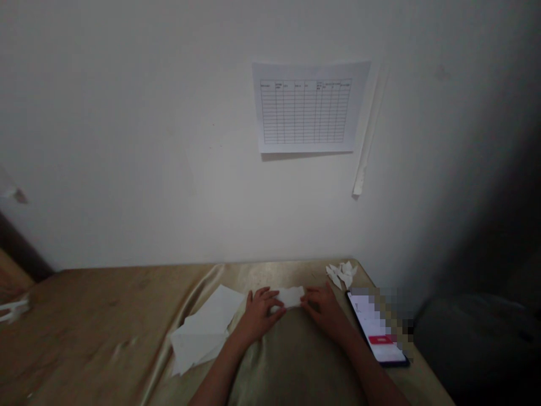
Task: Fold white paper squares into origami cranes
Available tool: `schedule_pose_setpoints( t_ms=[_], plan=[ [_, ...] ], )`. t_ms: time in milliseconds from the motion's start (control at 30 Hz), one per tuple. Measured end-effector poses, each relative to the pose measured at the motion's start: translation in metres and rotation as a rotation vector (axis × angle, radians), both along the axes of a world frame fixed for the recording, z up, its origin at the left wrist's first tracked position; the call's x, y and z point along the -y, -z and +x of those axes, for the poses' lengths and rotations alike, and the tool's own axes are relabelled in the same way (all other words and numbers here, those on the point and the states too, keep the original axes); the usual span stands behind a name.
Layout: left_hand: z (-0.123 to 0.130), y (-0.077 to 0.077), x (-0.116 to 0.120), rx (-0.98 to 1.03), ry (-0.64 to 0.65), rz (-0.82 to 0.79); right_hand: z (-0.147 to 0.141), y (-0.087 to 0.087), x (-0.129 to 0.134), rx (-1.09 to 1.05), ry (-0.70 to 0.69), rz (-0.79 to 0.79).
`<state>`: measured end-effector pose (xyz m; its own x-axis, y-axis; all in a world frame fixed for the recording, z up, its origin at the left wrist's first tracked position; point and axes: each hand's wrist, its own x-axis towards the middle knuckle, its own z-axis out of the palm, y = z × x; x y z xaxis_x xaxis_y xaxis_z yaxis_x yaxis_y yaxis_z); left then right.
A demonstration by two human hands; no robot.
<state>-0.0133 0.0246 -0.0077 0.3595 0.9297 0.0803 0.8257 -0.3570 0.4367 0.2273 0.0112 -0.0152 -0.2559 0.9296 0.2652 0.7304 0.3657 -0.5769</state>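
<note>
Apparently, the work in hand is holding or smoothing a small paper strip point(291, 297) at its two ends. The person's hands are apart, one at each end: the left hand point(261, 314) has bent fingers over the left end, and the right hand point(324, 309) brings its fingertips to the right end. Whether either one pinches the strip or merely presses it cannot be told. Paper this light probably calls for gentle, even fingertip contact, since a hard pull could crease or tear it.

The strip is white, matte and roughly oblong, with a slightly wavy upper edge. It lies on the worktop point(135, 316), whose golden-brown cover has a satiny sheen and long soft folds. Left of the strip, beyond the left hand, overlapping white sheets point(202, 330) make an angular, jagged-edged pile. Right of the strip and farther back sit crumpled, pointed paper scraps point(343, 273); nearer the person on that side, a flat phone point(376, 332) has its screen lit. Above the strip, a printed table sheet point(310, 110) hangs on the smooth pale wall point(147, 146).
</note>
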Motion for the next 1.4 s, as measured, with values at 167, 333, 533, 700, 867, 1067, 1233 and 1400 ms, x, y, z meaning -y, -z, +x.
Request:
schedule_pose_setpoints(
  t_ms=[167, 333, 533, 700, 867, 1067, 1233, 1400],
  plan=[
    [0.003, 0.0, 0.002, 0.05, -0.018, 0.032, -0.004, -0.001, -0.001, 0.051, 0.068, 0.054],
    [0.006, 0.001, 0.002, 0.065, -0.044, 0.043, -0.009, 0.0, 0.0, 0.087, 0.15, 0.104],
    [0.01, 0.004, 0.002, 0.067, -0.074, 0.063, -0.015, 0.006, 0.0, 0.116, 0.194, 0.151],
    [0.01, 0.002, 0.004, -0.006, -0.036, 0.129, -0.019, 0.006, 0.001, 0.141, 0.248, 0.171],
    [0.007, 0.004, 0.004, -0.048, 0.008, 0.195, -0.024, 0.006, 0.001, 0.166, 0.296, 0.21],
    [0.004, 0.004, 0.005, -0.061, -0.011, 0.201, -0.026, 0.009, 0.001, 0.189, 0.318, 0.243],
    [0.006, 0.001, 0.007, -0.072, -0.028, 0.197, -0.023, 0.002, 0.007, 0.22, 0.278, 0.259],
    [0.007, -0.001, 0.008, -0.069, -0.047, 0.199, -0.021, 0.0, 0.009, 0.224, 0.235, 0.232]
  ],
)
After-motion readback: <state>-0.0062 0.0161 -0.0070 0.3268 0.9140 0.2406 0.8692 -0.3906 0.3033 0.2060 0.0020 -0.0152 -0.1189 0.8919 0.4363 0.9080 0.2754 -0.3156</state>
